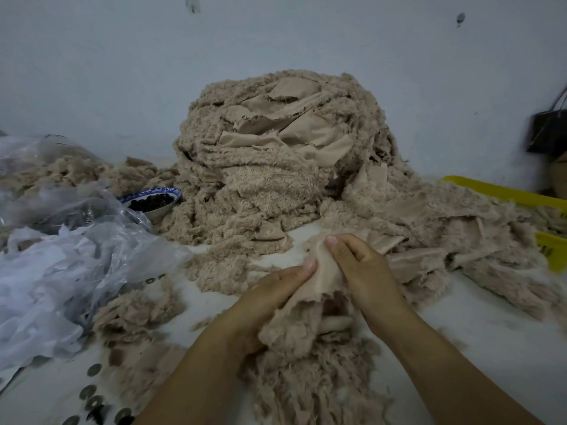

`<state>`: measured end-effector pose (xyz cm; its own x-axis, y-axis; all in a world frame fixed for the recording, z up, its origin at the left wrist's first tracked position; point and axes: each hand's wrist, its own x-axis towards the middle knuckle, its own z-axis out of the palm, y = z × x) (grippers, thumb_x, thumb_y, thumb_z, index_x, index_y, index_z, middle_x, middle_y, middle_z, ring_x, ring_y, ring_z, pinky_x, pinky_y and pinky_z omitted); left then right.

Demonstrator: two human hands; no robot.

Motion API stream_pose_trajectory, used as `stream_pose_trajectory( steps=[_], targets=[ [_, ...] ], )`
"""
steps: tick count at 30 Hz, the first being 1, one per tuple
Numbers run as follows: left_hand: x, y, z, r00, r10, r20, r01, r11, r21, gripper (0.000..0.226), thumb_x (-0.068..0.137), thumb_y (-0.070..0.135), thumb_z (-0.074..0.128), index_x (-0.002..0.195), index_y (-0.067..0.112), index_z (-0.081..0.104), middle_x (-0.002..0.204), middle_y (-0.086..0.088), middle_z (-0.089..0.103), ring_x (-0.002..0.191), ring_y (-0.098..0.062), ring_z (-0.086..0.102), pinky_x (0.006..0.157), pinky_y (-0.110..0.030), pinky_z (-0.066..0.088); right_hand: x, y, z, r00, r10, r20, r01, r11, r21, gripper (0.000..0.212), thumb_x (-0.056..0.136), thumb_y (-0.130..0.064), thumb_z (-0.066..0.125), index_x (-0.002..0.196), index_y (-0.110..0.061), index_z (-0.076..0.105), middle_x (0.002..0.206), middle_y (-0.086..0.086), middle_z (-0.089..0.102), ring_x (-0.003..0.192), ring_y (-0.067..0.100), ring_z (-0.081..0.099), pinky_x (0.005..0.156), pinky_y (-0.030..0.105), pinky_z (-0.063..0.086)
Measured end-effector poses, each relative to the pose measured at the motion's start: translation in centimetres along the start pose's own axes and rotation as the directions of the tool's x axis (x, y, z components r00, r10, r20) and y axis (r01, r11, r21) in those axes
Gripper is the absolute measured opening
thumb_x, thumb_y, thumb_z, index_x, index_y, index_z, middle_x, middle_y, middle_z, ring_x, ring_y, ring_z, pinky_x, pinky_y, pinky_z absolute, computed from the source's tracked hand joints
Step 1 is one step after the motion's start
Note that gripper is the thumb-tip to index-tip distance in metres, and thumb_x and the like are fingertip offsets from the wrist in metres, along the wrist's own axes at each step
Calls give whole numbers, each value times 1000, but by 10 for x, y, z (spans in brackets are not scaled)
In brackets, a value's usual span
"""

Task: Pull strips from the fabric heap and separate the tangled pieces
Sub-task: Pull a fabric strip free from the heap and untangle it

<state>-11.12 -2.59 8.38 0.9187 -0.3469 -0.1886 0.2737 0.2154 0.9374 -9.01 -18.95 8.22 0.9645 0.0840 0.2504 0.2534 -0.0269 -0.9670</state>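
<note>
**Both my hands on one strip, in front of the heap**

The white table (491, 348) carries everything. On it, at the far middle, the fabric heap (276, 167) stands tall against the wall. It is beige and made of many strips lying across each other: one side of the cloth is woolly and curly, the other side is smooth and flat. Smooth patches show mostly near the top, and the edges are frayed. The heap spreads low to the right and toward me.

At the left lie crumpled clear plastic bags (61, 271), with more beige scraps behind and beside them. At the far right a yellow crate (503, 191) is partly covered by the cloth.

The strip (325, 271) that I work on is near the middle, just in front of the heap, with its smooth side up and its woolly end hanging down toward me. My left hand (270, 296) grips it from the left, thumb pressed on the smooth side and fingers curled under. My right hand (359, 265) pinches its far edge between thumb and curled fingers. The two hands are close together.

A blue-and-white bowl (167, 190) with dark small pieces touches the left foot of the heap. Round metal discs (92, 391) lie at the near left.
</note>
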Motion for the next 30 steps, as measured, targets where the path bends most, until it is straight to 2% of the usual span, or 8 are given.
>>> stream_pose_trajectory(
  steps=[6,10,12,15,17,23,27,30],
  targets=[
    [1,-3,-3,987,135,-84,-143,985,-99,14,76,29,81,77,18,73,81,-9,70,68,-19,66,63,-30,57,-1,2,3,979,198,38,-199,979,37,83,56,-101,36,102,-42,74,108,-6,75,100,11,69,84,33,52],
    [-1,-3,-1,973,205,-109,-217,970,-110,14,80,24,77,87,13,72,90,-15,70,77,-25,69,70,-37,60,-5,-1,11,981,174,84,-168,983,-79,49,75,-86,37,99,-58,69,127,-10,68,119,5,60,109,38,43],
    [-1,-3,-1,965,230,-129,-245,963,-115,14,80,25,76,89,14,75,95,-16,72,82,-27,70,71,-37,61,-4,-3,11,986,166,20,-163,983,-86,55,74,-79,43,94,-41,76,110,-5,75,107,11,68,104,42,49],
    [1,-3,-2,948,271,-169,-295,945,-142,10,81,26,74,85,18,76,89,-12,73,77,-21,71,64,-32,59,-1,-3,5,975,214,-54,-216,975,-45,102,61,-86,48,111,1,67,108,23,69,102,37,67,97,53,51],
    [1,-3,-3,942,285,-176,-310,942,-130,7,82,27,73,82,21,76,87,-9,73,75,-19,71,62,-30,58,-1,-2,1,970,236,-63,-237,971,-15,113,57,-89,48,116,5,61,113,27,64,105,42,63,98,55,50],
    [2,-5,-7,944,276,-182,-314,921,-232,7,82,24,76,77,21,73,83,-10,73,72,-21,71,61,-35,58,-6,1,6,968,205,146,-207,978,-6,83,51,-103,43,105,-46,70,109,-20,71,105,1,65,95,31,49],
    [3,-4,-7,939,261,-222,-321,897,-304,13,78,18,77,86,15,68,86,-15,73,74,-25,72,62,-38,59,-7,1,8,981,158,113,-147,984,-97,62,61,-88,55,66,-26,62,63,-7,60,60,9,56,65,32,46],
    [4,-2,-6,915,278,-291,-367,873,-320,23,75,16,75,92,12,60,87,-15,73,76,-26,73,62,-38,60,-3,-2,1,981,192,28,-193,981,21,49,65,-77,59,56,-29,52,54,-6,44,51,9,42,54,28,37]
  ],
)
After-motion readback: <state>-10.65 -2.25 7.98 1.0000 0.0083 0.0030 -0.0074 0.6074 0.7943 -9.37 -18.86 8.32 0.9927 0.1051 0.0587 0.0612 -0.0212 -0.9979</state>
